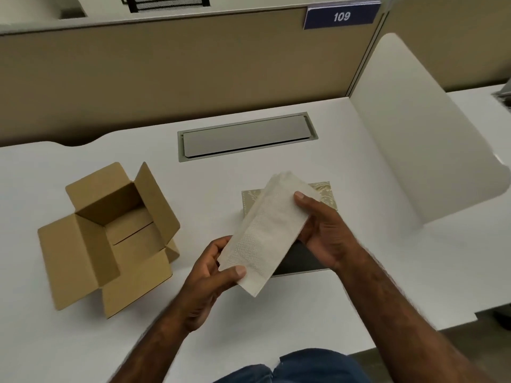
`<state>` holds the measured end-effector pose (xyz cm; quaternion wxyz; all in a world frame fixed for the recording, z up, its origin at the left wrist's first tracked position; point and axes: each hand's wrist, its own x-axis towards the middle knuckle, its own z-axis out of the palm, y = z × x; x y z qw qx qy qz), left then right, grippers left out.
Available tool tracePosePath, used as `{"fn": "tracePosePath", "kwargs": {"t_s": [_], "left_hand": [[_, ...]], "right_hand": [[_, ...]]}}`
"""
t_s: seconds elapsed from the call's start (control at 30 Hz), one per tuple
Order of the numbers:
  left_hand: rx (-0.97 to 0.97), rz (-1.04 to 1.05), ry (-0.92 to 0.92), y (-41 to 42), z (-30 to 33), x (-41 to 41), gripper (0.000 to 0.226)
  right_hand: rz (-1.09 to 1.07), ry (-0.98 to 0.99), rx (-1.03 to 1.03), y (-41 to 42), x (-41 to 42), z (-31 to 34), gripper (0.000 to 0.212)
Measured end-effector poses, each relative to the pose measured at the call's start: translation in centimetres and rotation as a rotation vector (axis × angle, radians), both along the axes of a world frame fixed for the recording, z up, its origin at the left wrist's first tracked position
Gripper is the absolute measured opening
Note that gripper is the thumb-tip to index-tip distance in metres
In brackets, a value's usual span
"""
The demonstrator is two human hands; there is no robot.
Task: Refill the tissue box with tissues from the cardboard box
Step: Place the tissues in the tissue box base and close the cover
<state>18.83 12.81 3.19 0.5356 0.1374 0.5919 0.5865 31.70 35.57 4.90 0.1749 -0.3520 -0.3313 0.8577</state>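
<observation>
Gripping the tissue stack [266, 230], left hand [206, 277] pinched its near end and right hand [322, 228] its far side; tissue box [327, 193] lay under the fingers.

On the table [318, 313], the cardboard box [110, 239] sits to the left with its flaps spread open. The tissue box [327, 194] lies to its right, partly hidden beneath the tissues [265, 230], which both hands hold above it. A cable hatch [246, 136] lies behind both boxes.
</observation>
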Motion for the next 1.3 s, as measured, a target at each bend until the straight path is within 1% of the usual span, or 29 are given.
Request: {"fn": "tracePosePath", "kwargs": {"t_s": [0.07,0.1,0.17,0.23,0.33,0.4,0.5,0.63,0.73,0.9,1.07,1.2,1.3], "left_hand": [[-0.003,-0.037,-0.031,0.6,-0.5,0.0,0.075],[-0.003,-0.035,-0.057,1.0,-0.8,0.0,0.075],[-0.010,0.003,-0.119,1.7,-1.4,0.1,0.070],[-0.023,0.053,-0.160,2.4,-2.0,0.1,0.065],[-0.068,0.107,-0.172,3.7,-2.7,0.6,0.063],[-0.110,0.138,-0.175,4.6,-3.3,1.0,0.062],[-0.189,0.160,-0.177,5.6,-4.5,1.4,0.060],[-0.246,0.158,-0.189,6.7,-5.4,1.9,0.040],[-0.278,0.186,-0.161,7.4,-5.8,2.2,0.030],[-0.350,0.241,-0.095,8.1,-7.2,2.4,0.030],[-0.381,0.249,-0.029,8.2,-8.1,2.4,0.027],[-0.412,0.250,0.055,8.5,-8.2,2.6,0.023],[-0.448,0.240,0.129,8.4,-8.3,2.6,0.022]], "right_hand": [[0.013,-0.040,0.040,1.8,1.8,-0.5,0.027],[0.040,-0.054,0.070,2.6,2.7,-0.7,0.026],[0.094,-0.078,0.123,3.9,4.3,-1.4,0.035],[0.129,-0.117,0.131,4.8,5.7,-2.2,0.044],[0.158,-0.174,0.117,5.5,7.4,-3.8,0.050],[0.150,-0.201,0.101,5.6,8.3,-4.9,0.047],[0.147,-0.250,0.082,5.6,9.3,-6.4,0.033],[0.161,-0.311,0.073,5.5,10.0,-8.3,0.043],[0.169,-0.350,0.078,5.4,10.3,-9.8,0.035],[0.185,-0.453,0.122,5.2,10.3,-11.1,0.030],[0.193,-0.508,0.204,5.2,9.9,-11.0,0.030],[0.201,-0.564,0.297,5.3,9.5,-10.3,0.018],[0.206,-0.587,0.329,5.4,9.4,-9.9,0.015]]}}
